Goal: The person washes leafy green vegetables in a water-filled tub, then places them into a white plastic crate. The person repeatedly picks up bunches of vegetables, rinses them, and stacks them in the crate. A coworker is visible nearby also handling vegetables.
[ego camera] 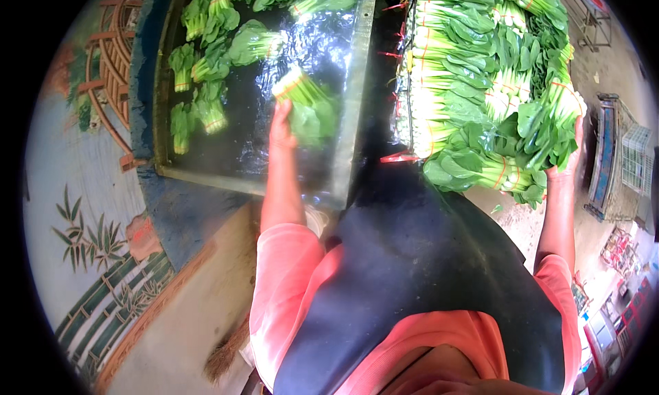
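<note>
My left hand (282, 126) grips a bunch of leafy greens (307, 106) by its pale stem end, above the water of a metal-rimmed tank (355, 86). Other green bunches (210, 68) float along the tank's far and left sides. On the right, my right hand (570, 155) holds another banded bunch (553, 119) against the near right corner of a tall stack of greens (463, 65). Orange-red bands tie the stems in the stack. Most of the right hand's fingers are hidden behind the leaves.
Red ties (396, 157) hang from the stack's left side, by the dark gap beside the tank. A dark apron (412, 251) covers my front. A broom head (226, 351) lies low at the left. A wooden stand (610, 158) with a wire basket (638, 158) is at the right.
</note>
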### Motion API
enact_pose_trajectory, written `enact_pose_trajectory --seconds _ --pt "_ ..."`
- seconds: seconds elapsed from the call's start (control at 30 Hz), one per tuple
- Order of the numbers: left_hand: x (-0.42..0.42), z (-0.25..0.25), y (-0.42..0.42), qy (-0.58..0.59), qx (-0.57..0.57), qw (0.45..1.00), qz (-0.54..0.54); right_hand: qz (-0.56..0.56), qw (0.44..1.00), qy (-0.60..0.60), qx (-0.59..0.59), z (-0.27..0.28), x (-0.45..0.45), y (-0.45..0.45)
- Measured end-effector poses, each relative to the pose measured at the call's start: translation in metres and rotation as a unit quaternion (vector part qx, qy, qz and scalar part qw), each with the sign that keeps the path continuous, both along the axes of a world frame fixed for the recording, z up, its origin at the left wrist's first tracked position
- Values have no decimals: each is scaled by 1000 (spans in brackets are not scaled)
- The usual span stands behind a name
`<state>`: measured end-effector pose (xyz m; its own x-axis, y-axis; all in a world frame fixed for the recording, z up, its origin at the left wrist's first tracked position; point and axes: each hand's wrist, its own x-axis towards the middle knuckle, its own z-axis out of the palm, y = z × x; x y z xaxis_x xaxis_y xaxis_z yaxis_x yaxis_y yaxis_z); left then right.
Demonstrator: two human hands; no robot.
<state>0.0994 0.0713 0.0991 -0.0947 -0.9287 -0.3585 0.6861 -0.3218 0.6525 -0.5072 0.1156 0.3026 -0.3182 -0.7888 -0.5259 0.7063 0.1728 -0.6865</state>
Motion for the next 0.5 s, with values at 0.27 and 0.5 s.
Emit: enact_pose_trajectory --seconds 0.27,0.5 --pt "-126 163 -46 499 64 858 -105 207 965 -77 -141 -33 -105 33" --pt "-228 179 -37 -169 -55 958 -225 320 884 336 -57 -29 -183 50"
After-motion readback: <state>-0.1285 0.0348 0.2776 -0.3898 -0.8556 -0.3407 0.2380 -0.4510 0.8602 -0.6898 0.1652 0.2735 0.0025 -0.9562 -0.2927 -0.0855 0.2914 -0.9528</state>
